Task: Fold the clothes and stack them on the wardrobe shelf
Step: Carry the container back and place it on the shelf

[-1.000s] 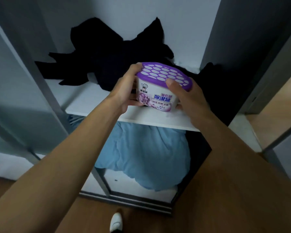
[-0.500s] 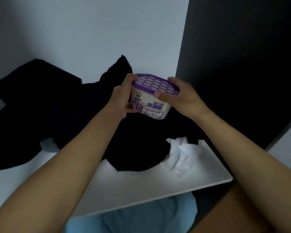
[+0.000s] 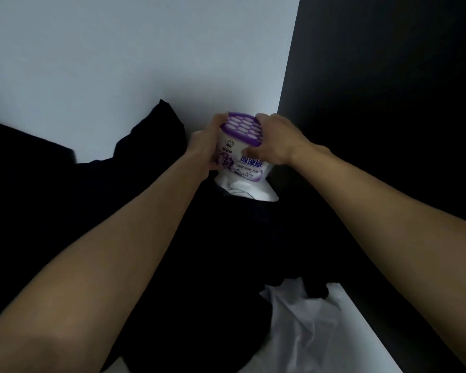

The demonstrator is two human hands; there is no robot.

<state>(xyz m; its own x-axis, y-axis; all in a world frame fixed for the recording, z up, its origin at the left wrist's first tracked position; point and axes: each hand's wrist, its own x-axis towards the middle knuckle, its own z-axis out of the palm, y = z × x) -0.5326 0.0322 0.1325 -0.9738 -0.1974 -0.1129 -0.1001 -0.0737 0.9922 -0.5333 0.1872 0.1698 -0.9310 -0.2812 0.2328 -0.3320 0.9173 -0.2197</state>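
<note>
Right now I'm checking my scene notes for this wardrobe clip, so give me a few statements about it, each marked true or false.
1. Both hands hold the purple-lidded tub. True: the left hand and the right hand grip it from either side.
2. The tub's lid is off. False: the purple lid sits on it.
3. The tub is near the wardrobe's back right corner. True.
4. The dark clothes are neatly folded. False: they lie in a loose heap.
5. A crumpled white garment lies near the shelf's front. True.
</note>
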